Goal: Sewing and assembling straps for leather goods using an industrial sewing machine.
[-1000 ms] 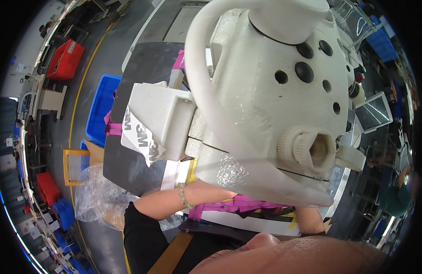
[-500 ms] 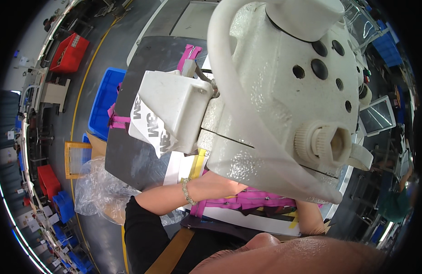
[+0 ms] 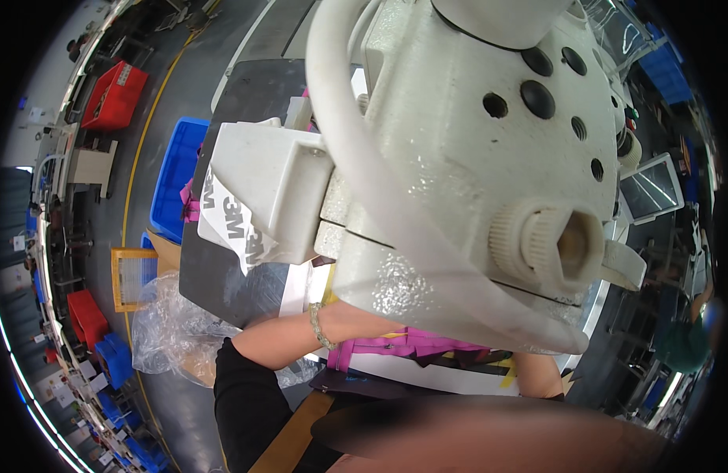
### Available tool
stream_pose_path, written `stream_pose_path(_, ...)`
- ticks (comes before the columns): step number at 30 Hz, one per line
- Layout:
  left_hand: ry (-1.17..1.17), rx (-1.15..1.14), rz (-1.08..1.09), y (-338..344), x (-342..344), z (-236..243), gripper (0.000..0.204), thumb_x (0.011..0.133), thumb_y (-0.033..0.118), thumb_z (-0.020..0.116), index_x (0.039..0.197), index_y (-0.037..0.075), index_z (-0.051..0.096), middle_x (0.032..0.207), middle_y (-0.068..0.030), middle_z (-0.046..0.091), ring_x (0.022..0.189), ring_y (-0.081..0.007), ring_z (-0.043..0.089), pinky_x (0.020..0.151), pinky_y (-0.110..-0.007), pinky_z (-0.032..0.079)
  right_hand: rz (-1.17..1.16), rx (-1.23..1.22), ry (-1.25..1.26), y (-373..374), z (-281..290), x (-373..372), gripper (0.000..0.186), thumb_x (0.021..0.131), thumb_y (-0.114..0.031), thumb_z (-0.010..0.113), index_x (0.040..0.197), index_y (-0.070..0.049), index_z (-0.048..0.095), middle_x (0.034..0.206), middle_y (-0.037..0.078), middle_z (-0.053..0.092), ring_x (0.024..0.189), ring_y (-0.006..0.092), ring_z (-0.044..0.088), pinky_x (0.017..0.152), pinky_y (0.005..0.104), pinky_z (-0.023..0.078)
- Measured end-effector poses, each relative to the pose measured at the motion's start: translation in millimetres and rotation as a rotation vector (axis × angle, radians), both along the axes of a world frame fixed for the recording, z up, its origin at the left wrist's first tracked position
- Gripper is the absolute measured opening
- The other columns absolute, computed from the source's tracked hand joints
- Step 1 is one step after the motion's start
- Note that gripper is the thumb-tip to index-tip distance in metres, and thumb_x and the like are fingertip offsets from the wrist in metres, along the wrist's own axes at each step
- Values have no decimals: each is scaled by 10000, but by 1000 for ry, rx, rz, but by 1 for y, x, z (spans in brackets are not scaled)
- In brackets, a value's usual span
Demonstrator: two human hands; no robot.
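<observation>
A big white industrial sewing machine head [image 3: 427,181] fills the middle and right, hiding most of what lies beneath it. My left hand [image 3: 368,322], with a beaded bracelet on its wrist, reaches in under the machine's near edge; its fingers are out of sight. Right beside it lie magenta zipper strips [image 3: 435,344], with dark pieces among them, on a white surface [image 3: 411,374]. My right hand [image 3: 539,372] shows only around the wrist, at the right end of the strips; the machine covers its fingers. What either hand holds is hidden.
Left of the machine is a dark tabletop [image 3: 230,272], with a blue bin [image 3: 175,177] beyond its edge. Clear plastic wrapping [image 3: 171,331] lies nearer me. A white hose [image 3: 340,118] loops over the machine. Red crates [image 3: 118,98] stand on the floor at far left.
The view has shifted, so the machine sits further left and covers more of the zipper strips. The far magenta strip is now almost hidden. Both hands stay at about the same place.
</observation>
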State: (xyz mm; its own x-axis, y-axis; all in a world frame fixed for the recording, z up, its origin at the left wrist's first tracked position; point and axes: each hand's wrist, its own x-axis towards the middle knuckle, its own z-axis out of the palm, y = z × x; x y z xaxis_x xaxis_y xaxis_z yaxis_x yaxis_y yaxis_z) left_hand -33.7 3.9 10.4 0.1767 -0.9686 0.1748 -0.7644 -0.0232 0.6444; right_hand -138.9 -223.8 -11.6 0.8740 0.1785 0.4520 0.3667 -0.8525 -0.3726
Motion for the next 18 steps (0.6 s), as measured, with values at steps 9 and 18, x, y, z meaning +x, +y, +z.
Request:
stream_pose_path(9, -69, 4, 23, -2, -7, -12, 294, 782, 165, 604, 1069, 142, 663, 1004, -67, 680, 872, -239, 660, 685, -324, 536, 4, -6, 28, -2, -5, 0, 383, 784, -141, 517, 1122, 9, 619, 1113, 193, 634, 1059, 333, 606, 863, 443, 482)
stream_pose_path(18, -292, -77, 98, -3, -23, -31, 298, 793, 182, 603, 1084, 158, 663, 1008, -68, 681, 906, -243, 655, 712, -324, 533, 28, 37, 44, -1, -45, -8, 380, 769, -130, 532, 1110, 17, 616, 1122, 195, 628, 1017, 336, 618, 808, 408, 508)
